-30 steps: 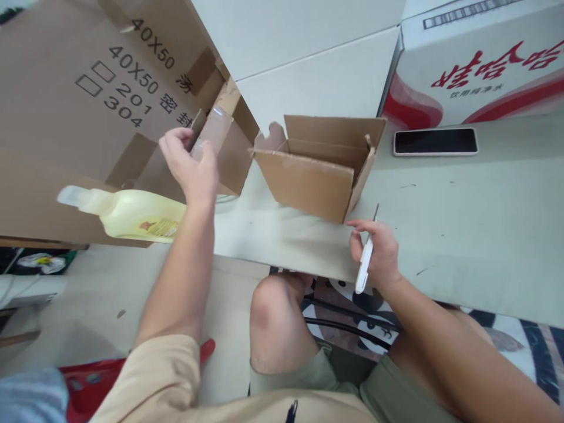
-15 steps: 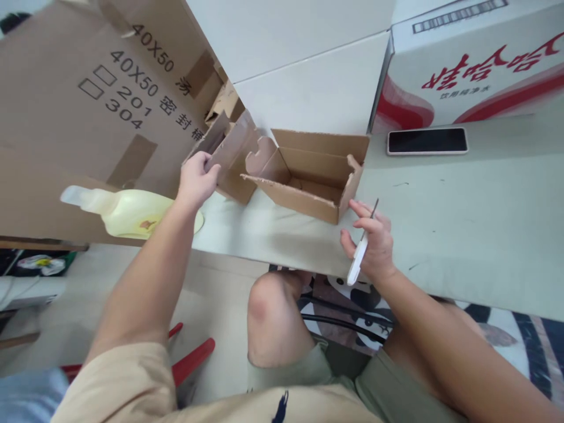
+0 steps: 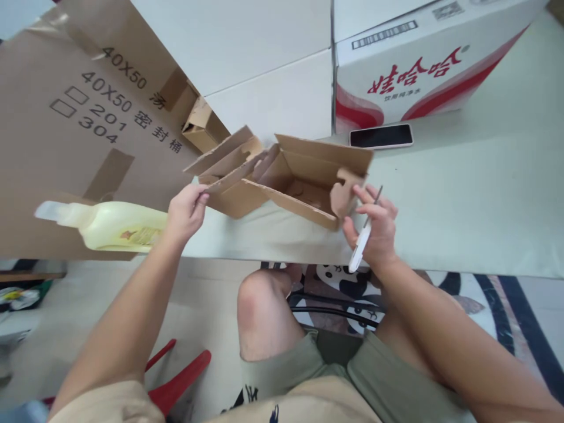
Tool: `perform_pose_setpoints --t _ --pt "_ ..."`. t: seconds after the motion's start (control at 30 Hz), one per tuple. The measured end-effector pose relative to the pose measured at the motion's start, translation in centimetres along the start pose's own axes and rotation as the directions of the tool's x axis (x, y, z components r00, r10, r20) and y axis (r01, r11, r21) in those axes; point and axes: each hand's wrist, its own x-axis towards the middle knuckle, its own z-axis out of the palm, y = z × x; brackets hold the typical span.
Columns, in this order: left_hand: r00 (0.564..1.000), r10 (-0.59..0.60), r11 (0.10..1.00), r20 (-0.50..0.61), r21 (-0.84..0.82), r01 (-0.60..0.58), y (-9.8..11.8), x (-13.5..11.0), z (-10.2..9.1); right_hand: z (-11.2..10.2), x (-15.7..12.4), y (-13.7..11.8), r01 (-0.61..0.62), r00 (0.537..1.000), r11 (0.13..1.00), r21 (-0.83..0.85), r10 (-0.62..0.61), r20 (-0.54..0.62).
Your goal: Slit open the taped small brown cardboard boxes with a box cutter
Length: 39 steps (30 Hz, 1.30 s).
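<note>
A small open cardboard box (image 3: 308,176) sits near the front edge of the pale table (image 3: 462,200). Beside it on the left lies a second folded cardboard box (image 3: 229,176), and my left hand (image 3: 187,208) pinches its near flap. My right hand (image 3: 374,229) is closed around a white-handled utility knife (image 3: 361,247), its thin blade pointing up. The fingertips of that hand touch the small box's right end flap.
A pale yellow bottle (image 3: 114,226) lies at the table's left edge against a large printed brown carton (image 3: 88,117). A white carton with red lettering (image 3: 418,64) stands at the back with a phone (image 3: 381,136) before it. A red stool (image 3: 176,382) is below.
My left hand has drawn the folded cardboard box out of the big carton and down onto the table beside the small box. My right hand with the knife moved up to the small box's flap.
</note>
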Motion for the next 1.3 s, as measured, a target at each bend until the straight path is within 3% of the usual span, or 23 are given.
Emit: perform_pose_setpoints --t 0.13,0.23,0.37,0.47,0.53,0.6,0.63,0.7,0.77,0.83,0.93,1.03,1.1,1.17,1.2,1.3 --pt "0.991 0.136 0.986 0.011 -0.096 -0.134 2.4 0.6 3.7 -2.8 1.1 1.9 -0.036 0.984 0.997 0.074 0.049 -0.173" --pt "0.983 0.182 0.970 -0.035 -0.158 -0.186 2.1 2.0 4.8 -4.3 1.5 2.2 -0.030 0.972 0.991 0.130 0.059 -0.227" --pt "0.980 0.031 0.992 -0.197 -0.111 -0.054 -0.7 4.0 4.0 -5.0 0.9 0.9 0.055 0.995 0.993 0.108 -0.046 -0.090" --pt "0.902 -0.008 0.996 -0.431 -0.085 -0.032 -0.1 3.1 3.6 -5.1 0.6 -0.1 0.083 0.996 0.993 0.085 -0.084 0.014" --pt "0.872 0.096 0.974 -0.480 -0.136 -0.182 2.7 1.4 4.4 -5.0 0.9 -0.1 0.038 0.999 0.993 0.109 -0.038 -0.005" --pt "0.849 0.254 0.876 -0.463 -0.262 -0.405 6.8 -0.6 6.0 -4.8 1.5 0.5 -0.004 0.994 0.989 0.147 0.020 -0.111" --pt "0.832 0.280 0.834 -0.479 -0.308 -0.458 8.9 -1.5 6.9 -4.8 1.8 0.9 -0.007 0.982 0.987 0.159 0.038 -0.187" --pt "0.813 0.289 0.779 -0.506 -0.368 -0.507 13.0 -2.7 8.6 -4.9 2.3 1.8 -0.030 0.948 0.980 0.194 0.089 -0.306" --pt "0.809 0.238 0.751 -0.537 -0.427 -0.504 16.2 -3.2 9.8 -5.4 2.6 2.4 -0.069 0.922 0.966 0.250 0.158 -0.353" --pt "0.841 0.175 0.727 -0.512 -0.509 -0.461 18.4 -3.5 10.7 -5.9 2.7 2.7 -0.104 0.909 0.954 0.281 0.205 -0.362" --pt "0.907 0.134 0.680 -0.399 -0.629 -0.377 19.8 -4.0 12.4 -6.7 2.6 2.5 -0.068 0.893 0.976 0.205 0.151 -0.423" --pt "0.928 0.062 0.640 -0.367 -0.699 -0.319 19.5 -5.1 14.2 -6.9 2.3 2.2 -0.050 0.894 0.988 0.146 0.109 -0.434" --pt "0.947 0.036 0.590 -0.320 -0.758 -0.279 18.6 -5.7 15.0 -6.9 1.9 2.1 -0.018 0.931 0.985 0.172 0.079 -0.355" --pt "0.956 0.166 0.572 -0.240 -0.767 -0.292 17.7 -5.9 15.1 -6.8 1.6 2.2 0.003 0.965 0.978 0.207 0.052 -0.256" --pt "0.940 0.271 0.572 -0.208 -0.750 -0.331 17.3 -5.9 15.0 -6.7 1.4 2.3 0.002 0.973 0.977 0.214 0.048 -0.226" --pt "0.847 0.516 0.570 -0.127 -0.687 -0.451 16.7 -5.4 14.6 -6.3 1.1 2.5 -0.047 0.968 0.978 0.202 0.095 -0.231"
